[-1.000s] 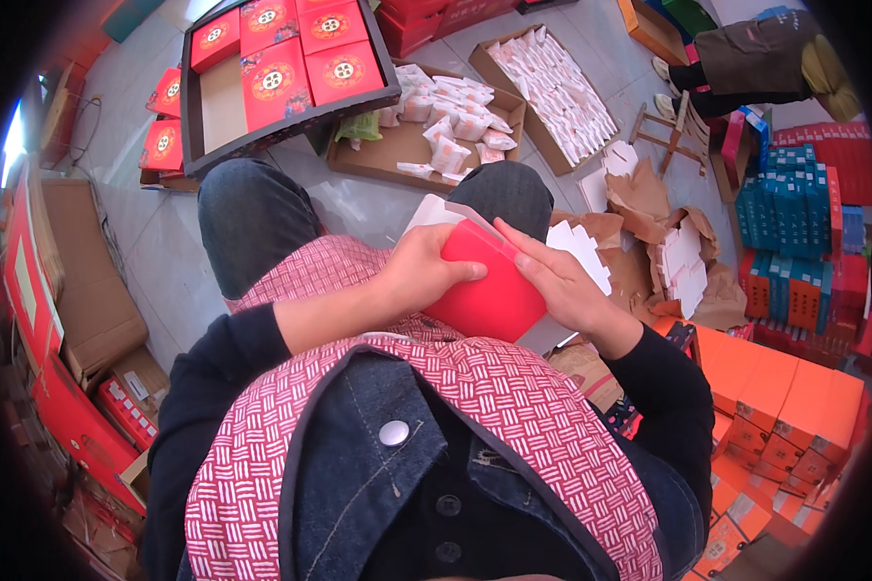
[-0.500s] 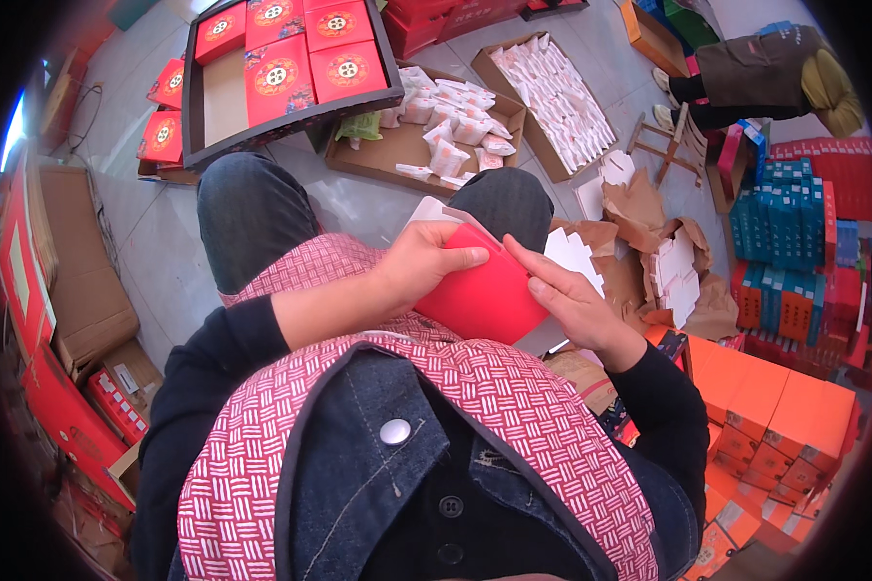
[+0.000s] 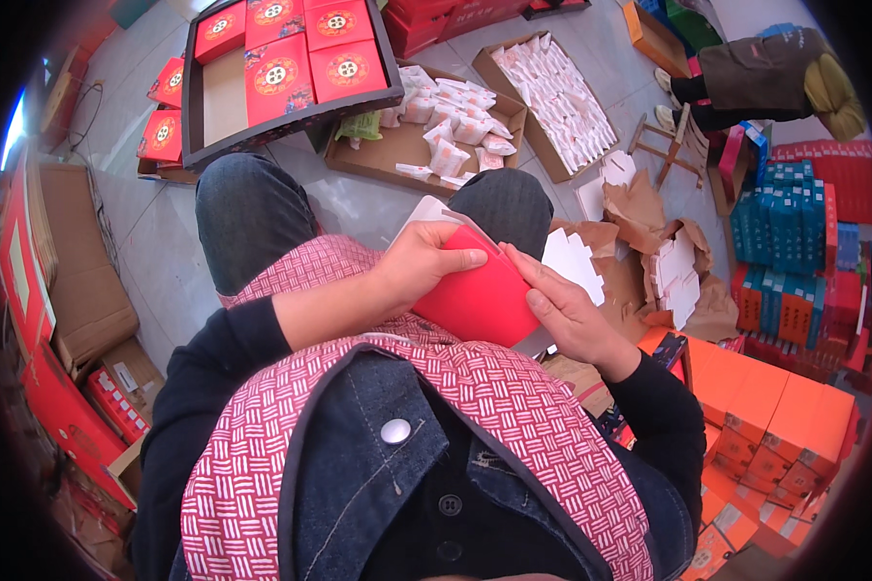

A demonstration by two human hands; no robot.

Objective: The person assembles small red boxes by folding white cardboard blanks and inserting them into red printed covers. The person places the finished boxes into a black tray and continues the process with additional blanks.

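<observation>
A red cardboard box blank [image 3: 477, 298], partly folded and pale on its inner side, is held above my lap between both hands. My left hand [image 3: 419, 266] grips its upper left edge, thumb pressed flat on the red face and fingers hidden beneath. On the opposite edge my right hand [image 3: 570, 312] pinches the card, its fingers along the upper right side and the thumb lower down. A pale flap [image 3: 426, 208] sticks out beyond my left hand, near my knee.
A dark tray [image 3: 389, 100] with red boxes stands ahead on the left. Beside it are cartons of wrapped packets [image 3: 446, 155] and white sachets [image 3: 562, 107]. Orange boxes [image 3: 785, 416] are stacked at right, near crumpled brown paper [image 3: 639, 213]. Another person [image 3: 761, 77] stands far right.
My right hand has shifted slightly along the card's edge, its thumb now a little lower. The left hand keeps its hold in the same place.
</observation>
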